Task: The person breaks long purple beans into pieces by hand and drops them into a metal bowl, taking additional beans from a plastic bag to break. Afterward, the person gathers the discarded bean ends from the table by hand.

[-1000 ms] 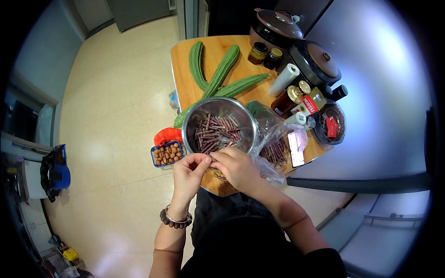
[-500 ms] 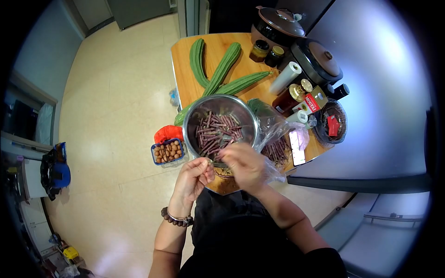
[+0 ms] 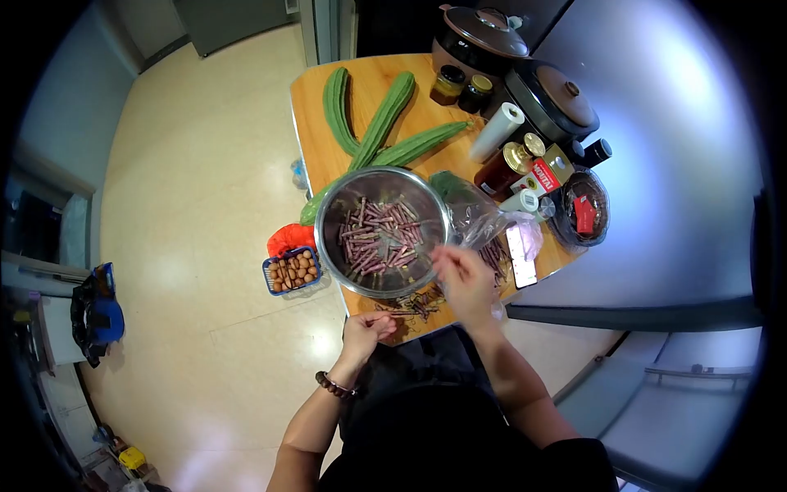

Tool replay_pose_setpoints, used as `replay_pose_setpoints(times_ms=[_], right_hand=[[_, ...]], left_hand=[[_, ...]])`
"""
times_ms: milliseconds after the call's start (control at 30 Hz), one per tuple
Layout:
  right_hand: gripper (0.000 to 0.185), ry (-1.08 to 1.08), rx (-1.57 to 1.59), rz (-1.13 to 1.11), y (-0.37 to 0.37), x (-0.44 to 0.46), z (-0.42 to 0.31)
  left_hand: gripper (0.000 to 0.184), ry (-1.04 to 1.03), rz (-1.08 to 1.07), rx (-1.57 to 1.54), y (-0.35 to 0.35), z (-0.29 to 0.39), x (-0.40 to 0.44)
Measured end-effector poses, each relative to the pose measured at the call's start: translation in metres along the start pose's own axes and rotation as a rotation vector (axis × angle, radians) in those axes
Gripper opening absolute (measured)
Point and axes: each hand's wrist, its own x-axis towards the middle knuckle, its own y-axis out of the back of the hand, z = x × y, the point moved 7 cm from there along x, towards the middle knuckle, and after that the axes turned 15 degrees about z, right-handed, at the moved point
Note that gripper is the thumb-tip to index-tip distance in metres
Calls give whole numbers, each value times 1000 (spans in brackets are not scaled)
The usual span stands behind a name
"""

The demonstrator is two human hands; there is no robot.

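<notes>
Purple stalk pieces (image 3: 379, 234) lie loose inside metal bowl (image 3: 431, 217); probably light, firm, able to snap; best pinched at middle. Left hand (image 3: 369, 334) beside scraps (image 3: 420, 303), fingers bent; right hand (image 3: 464, 279) near bowl rim, blurred. Cannot tell if either pinches something.

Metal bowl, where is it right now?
In the head view, the metal bowl is near the middle, on the wooden table, just below the green gourds, right of the blue basket, with the right hand by its lower right rim.
</notes>
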Motion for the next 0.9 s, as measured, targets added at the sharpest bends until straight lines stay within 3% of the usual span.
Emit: replay_pose_setpoints(times_ms=[200,267,333,367,400,467,500,567,600,667,733,767,800,867,900], right_hand=[[12,-122,-74,-172,16,-69,11],[14,-379,5,-145,31,-82,30],[15,-351,37,11,52,-78,31],[17,-314,71,154,67,-74,31],[17,-316,70,165,73,-68,34],[22,-69,-120,333,96,-42,31],[22,-71,-124,340,104,-32,42],[21,193,-364,339,118,-17,58],[21,189,-372,331,123,-15,74],[20,-169,-258,206,127,-13,132],[19,-236,-273,59,122,-6,158],[20,-266,-298,-23,119,-2,167],[20,-282,-374,-53,122,4,178],[25,-324,-445,-9,127,14,203],[30,-90,-489,32,132,23,216]], left_hand=[[19,-64,81,225,38,13,3],[15,-56,43,235,42,8,6],[18,-450,92,340,38,33,-1],[22,-473,96,532,41,36,-3],[22,-474,86,538,41,44,-7],[17,-425,-66,1036,31,46,-15],[21,-571,-67,1214,18,66,-35],[27,-767,-254,1556,-6,90,-70],[28,-816,-368,1485,-25,114,-97],[27,-971,-614,1338,-70,163,-157],[28,-1433,-821,1073,-97,193,-226],[28,-1486,-853,1149,-114,194,-252],[28,-1626,-1036,1171,-127,196,-278],[28,-1754,-1163,1188,-135,198,-303],[28,-1780,-1184,1203,-137,200,-310]])
